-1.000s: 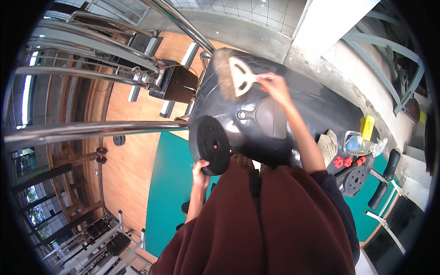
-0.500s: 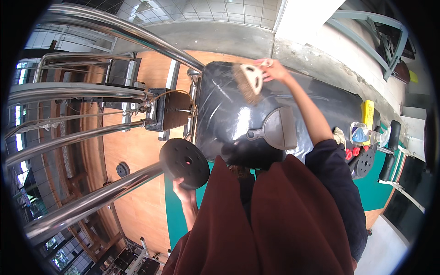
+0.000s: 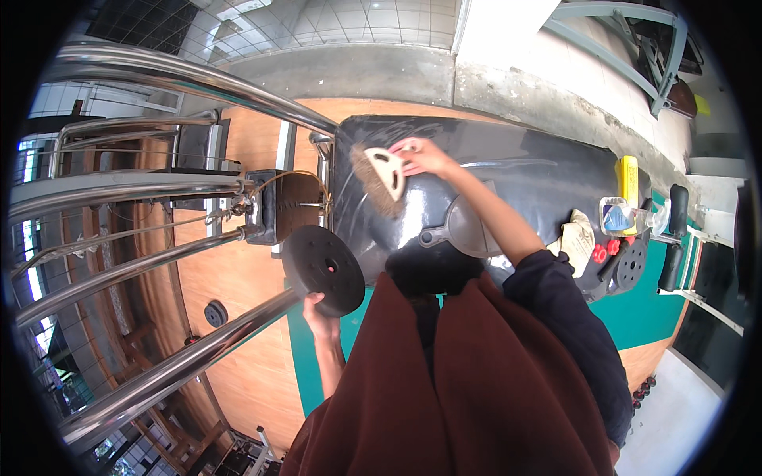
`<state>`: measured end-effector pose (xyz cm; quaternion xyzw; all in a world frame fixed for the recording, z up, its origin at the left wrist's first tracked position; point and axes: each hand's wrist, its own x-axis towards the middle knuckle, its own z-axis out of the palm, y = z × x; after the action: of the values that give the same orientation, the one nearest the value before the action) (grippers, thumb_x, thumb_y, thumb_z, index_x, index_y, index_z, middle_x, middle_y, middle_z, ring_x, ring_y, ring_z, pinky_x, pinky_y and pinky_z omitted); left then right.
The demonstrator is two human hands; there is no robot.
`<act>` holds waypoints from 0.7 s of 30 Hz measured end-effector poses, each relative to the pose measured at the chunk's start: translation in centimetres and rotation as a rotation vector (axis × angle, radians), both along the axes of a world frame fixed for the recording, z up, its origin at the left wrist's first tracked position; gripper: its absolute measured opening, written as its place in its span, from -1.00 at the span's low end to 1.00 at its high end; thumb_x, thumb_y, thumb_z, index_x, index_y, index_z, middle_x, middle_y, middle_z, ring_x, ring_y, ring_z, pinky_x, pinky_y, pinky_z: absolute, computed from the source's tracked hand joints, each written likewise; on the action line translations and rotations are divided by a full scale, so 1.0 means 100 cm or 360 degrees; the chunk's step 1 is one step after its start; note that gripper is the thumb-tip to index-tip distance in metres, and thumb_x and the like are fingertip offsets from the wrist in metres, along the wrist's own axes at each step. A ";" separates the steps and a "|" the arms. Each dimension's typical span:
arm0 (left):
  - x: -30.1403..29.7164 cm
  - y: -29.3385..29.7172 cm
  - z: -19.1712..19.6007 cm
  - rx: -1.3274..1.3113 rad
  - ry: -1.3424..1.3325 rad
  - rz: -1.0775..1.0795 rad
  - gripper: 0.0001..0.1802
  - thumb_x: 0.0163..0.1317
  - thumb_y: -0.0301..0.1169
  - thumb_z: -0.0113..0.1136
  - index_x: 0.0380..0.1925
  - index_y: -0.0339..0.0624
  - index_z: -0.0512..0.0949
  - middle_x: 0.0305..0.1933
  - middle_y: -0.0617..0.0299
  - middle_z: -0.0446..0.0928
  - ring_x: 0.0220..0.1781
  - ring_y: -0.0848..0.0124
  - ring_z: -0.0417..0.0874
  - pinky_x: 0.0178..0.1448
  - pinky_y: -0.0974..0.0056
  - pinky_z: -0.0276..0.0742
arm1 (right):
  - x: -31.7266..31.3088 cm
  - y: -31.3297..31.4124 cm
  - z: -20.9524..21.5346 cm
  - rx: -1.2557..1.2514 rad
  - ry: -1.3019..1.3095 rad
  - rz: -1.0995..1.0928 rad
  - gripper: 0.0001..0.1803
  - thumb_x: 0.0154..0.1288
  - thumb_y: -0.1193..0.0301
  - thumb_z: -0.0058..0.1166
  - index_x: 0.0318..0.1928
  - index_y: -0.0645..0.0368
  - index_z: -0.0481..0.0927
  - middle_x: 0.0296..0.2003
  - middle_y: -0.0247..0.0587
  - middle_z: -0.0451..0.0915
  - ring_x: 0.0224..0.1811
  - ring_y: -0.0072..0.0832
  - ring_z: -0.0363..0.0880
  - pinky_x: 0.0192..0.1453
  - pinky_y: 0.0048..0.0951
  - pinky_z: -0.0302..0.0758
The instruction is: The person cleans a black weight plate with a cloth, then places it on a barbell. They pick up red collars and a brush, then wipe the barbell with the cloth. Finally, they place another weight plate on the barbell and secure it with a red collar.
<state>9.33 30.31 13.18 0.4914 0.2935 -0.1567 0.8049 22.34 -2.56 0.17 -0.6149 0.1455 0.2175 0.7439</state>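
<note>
Left grip (image 3: 320,316) holds the weight plate (image 3: 315,266) above; right grip (image 3: 422,157), the brush (image 3: 384,179) leftward.

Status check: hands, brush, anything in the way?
Left hand gripping black weight plate. Right hand holding brush at black bench, bristle contact unclear. Possible obstacle: dustpan lying on bench, right of brush.

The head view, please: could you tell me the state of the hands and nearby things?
Black weight plate: tilted, held by its edge
Left hand: gripping the plate
Brush: held, bristles toward the left
Right hand: gripping the brush
Dustpan: on the black bench, partly hidden
Pale fabric item: crumpled
</note>
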 end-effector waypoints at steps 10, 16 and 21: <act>0.046 -0.015 -0.016 0.0070 -0.0178 -0.0492 -0.47 -0.07 -0.47 0.05 0.01 -0.33 0.40 -0.02 0.08 0.51 0.00 0.26 0.50 0.14 0.23 0.36 | -0.032 -0.209 0.045 -0.2364 -0.0122 -0.1040 -0.74 0.19 0.44 0.01 -0.09 -0.03 0.58 -0.30 -0.04 0.61 -0.33 -0.18 0.63 -0.21 -0.24 0.55; 0.040 -0.049 -0.003 -0.0098 -0.0063 -0.0363 -0.46 -0.04 -0.41 0.04 0.02 -0.37 0.36 0.01 0.05 0.48 0.05 0.23 0.47 0.18 0.20 0.34 | 0.043 -0.084 0.020 -0.0383 -0.0364 -0.1102 -0.86 0.25 0.45 0.02 -0.18 0.10 0.58 -0.35 -0.27 0.62 -0.36 -0.52 0.62 -0.35 -0.48 0.59; 0.020 -0.051 -0.001 -0.0246 -0.0161 -0.0293 -0.45 -0.06 -0.41 0.02 0.02 -0.39 0.37 0.02 0.03 0.47 0.06 0.21 0.47 0.22 0.19 0.32 | 0.052 -0.035 -0.052 0.0351 0.0264 -0.1342 -0.82 0.30 0.51 -0.07 -0.10 0.15 0.50 -0.23 -0.15 0.59 -0.28 -0.35 0.64 -0.24 -0.35 0.68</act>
<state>11.31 25.18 13.09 0.4599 0.1933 -0.2271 0.8364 27.58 -6.04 -5.00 -0.3993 0.4187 -0.0420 0.8145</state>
